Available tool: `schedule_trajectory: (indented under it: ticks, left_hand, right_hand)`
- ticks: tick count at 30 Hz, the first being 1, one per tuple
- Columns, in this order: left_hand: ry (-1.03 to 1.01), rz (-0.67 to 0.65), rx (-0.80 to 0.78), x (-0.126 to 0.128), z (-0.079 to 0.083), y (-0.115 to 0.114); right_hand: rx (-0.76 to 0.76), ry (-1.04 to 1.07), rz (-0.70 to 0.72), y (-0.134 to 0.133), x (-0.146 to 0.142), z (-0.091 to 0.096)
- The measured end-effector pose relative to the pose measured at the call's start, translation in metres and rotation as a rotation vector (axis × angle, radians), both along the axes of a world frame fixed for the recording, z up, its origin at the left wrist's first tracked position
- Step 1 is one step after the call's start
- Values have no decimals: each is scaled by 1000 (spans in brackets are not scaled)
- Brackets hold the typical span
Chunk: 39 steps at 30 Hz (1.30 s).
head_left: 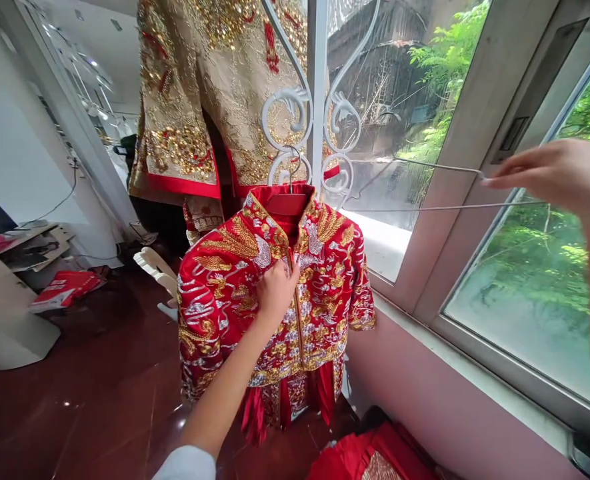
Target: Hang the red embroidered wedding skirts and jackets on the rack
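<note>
A red jacket [225, 300] with gold and silver embroidery hangs on a hanger from a white scrolled rack [317, 120]. My left hand [275, 290] is closed, pinching the jacket's front near the centre seam below the collar. My right hand [557, 175] is raised at the right, fingers pinched on the end of a thin metal rod [425, 167] that reaches left toward the rack. A second thin line runs just below it. Above the red jacket hangs a gold embroidered garment [199, 100] with red trim.
A window [525, 287] and its sill run along the right. Red fabric [369, 457] lies on the floor below. A white chair [157, 270] stands behind the jacket. At the left, a white desk [5, 293] holds papers, with red packages [65, 290] beside it on the dark red floor.
</note>
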<state>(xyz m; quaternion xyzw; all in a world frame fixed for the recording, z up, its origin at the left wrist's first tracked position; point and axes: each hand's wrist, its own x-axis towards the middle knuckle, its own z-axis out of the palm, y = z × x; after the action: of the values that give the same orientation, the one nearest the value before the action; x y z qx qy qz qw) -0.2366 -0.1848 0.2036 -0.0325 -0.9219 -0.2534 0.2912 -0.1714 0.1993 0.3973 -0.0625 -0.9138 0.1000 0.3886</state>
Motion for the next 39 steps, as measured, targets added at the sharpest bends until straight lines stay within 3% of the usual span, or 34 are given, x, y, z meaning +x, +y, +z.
schedule_trajectory:
  ticks: [3,9,12,16,18,21,24,26,28,31,33,36,39]
  left_hand:
    - [-56,47,23,-12,1,18]
    - [-35,33,98,-14,2,21]
    - [-13,1,180,-14,1,21]
    - [-19,-106,430,-19,4,19]
    - [-66,-203,569,-22,5,18]
    - [-183,-343,771,-24,-5,15]
    - [-336,-382,915,-16,-41,14]
    - [-467,-362,961,-2,-83,13]
    - [-623,-316,971,18,-134,11]
    - [-893,-196,943,48,-211,11]
    - [-1034,-116,913,62,-251,13]
    - [-1169,-49,850,70,-284,17]
    - [-1201,-30,765,68,-291,12]
  right_hand:
    - [-135,-104,-122,-30,-45,1]
    - [-104,-264,-37,-54,-89,-24]
    - [-96,-286,-10,-49,-93,-39]
    - [0,-278,-78,-48,-88,-53]
    - [142,-180,-123,-60,-80,-60]
    - [318,55,-115,-99,-64,-79]
    - [363,115,148,-153,-55,-108]
    - [475,86,405,-186,-56,-135]
    - [580,41,589,-212,-61,-164]
    - [592,12,636,-236,-71,-207]
    - [525,37,595,-245,-74,-230]
    - [415,114,545,-247,-73,-252]
    - [286,187,522,-226,-74,-262]
